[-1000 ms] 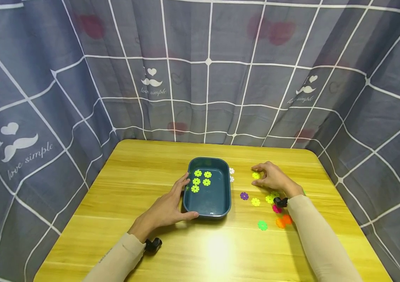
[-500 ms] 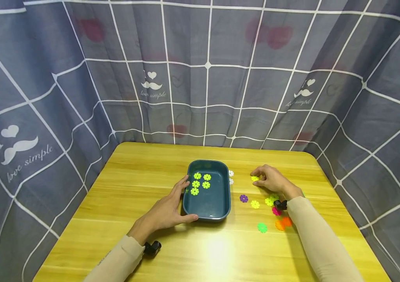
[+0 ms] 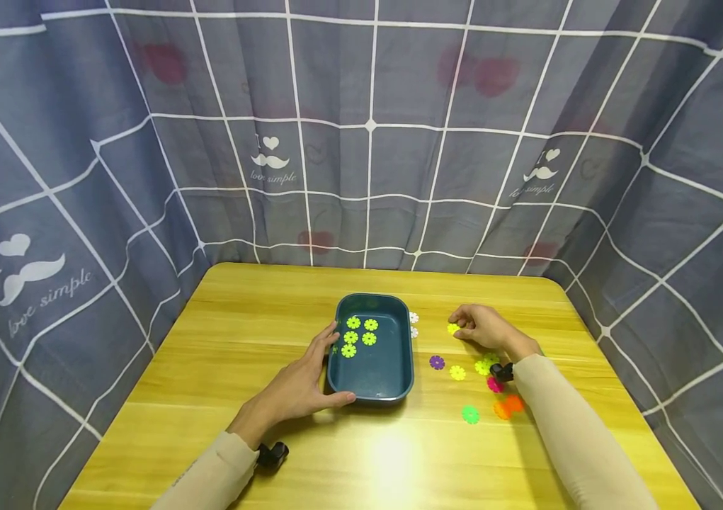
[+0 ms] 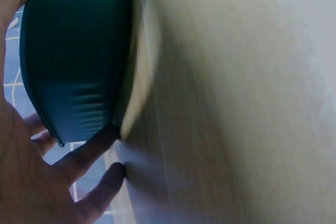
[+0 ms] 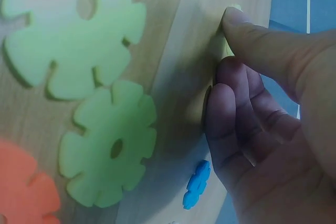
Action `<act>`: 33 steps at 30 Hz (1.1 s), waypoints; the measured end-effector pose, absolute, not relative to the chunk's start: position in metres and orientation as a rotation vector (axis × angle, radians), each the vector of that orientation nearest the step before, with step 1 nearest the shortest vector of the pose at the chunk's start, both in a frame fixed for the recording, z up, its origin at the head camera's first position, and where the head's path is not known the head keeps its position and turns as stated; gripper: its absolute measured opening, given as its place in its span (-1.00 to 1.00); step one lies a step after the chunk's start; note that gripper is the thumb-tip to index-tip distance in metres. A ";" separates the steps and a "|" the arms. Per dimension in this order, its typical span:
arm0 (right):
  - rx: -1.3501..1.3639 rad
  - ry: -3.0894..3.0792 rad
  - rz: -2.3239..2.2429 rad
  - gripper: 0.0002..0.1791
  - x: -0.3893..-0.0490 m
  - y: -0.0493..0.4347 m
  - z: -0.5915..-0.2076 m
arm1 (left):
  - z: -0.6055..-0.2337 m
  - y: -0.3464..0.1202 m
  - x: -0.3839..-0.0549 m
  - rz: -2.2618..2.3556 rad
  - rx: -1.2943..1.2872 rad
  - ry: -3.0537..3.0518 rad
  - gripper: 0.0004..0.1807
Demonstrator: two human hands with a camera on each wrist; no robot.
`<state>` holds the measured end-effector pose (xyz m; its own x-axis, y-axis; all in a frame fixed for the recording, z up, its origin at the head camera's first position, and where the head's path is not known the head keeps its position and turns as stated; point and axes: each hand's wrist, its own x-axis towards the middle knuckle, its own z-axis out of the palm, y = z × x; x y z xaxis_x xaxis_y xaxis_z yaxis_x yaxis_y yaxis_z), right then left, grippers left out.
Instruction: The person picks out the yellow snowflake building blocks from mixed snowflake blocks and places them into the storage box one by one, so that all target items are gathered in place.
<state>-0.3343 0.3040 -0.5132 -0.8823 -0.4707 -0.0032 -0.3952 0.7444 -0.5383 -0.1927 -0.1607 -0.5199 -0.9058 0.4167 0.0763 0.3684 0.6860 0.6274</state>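
A dark teal plastic tray (image 3: 374, 375) stands on the table with several yellow flower-shaped discs (image 3: 350, 338) lying in its left half. My left hand (image 3: 291, 388) holds the tray's near-left corner, fingers along the left side and thumb at the front rim. In the left wrist view those fingers (image 4: 86, 153) lie against the tray's outer wall. To the right of the tray, my right hand (image 3: 487, 330) pinches a yellow flower disc (image 3: 453, 329) low over the table between thumb and fingers. Only a sliver of that disc shows in the right wrist view, behind the thumb (image 5: 252, 30).
Right of the tray lie a purple disc (image 3: 437, 363), a yellow disc (image 3: 457, 372), a green disc (image 3: 470, 414), a pink disc (image 3: 495, 384) and orange discs (image 3: 503, 410). More yellow discs (image 3: 482, 367) sit under the right wrist. White discs (image 3: 414, 332) touch or nearly touch the tray's right side.
My right thumb and fingers have closed in on the yellow disc, and it has shifted slightly left. The left hand and tray stay as they were; the head view has tilted a little.
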 end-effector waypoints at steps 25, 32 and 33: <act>-0.663 2.751 -0.887 -0.72 -0.330 0.291 -0.510 | -0.521 -0.163 -0.194 1.041 0.652 2.812 0.50; -0.604 2.738 -0.975 -0.74 -0.329 0.291 -0.514 | -0.522 -0.162 -0.193 1.047 0.666 2.807 0.45; -0.598 2.739 -0.989 -0.76 -0.329 0.291 -0.515 | -0.522 -0.162 -0.193 1.045 0.668 2.808 0.45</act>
<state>-0.3294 0.2910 -0.5145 -0.9054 -0.4241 -0.0218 -0.3123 0.6998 -0.6425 -0.1932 -0.1617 -0.5215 -0.9029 0.4219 0.0825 0.3732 0.6740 0.6375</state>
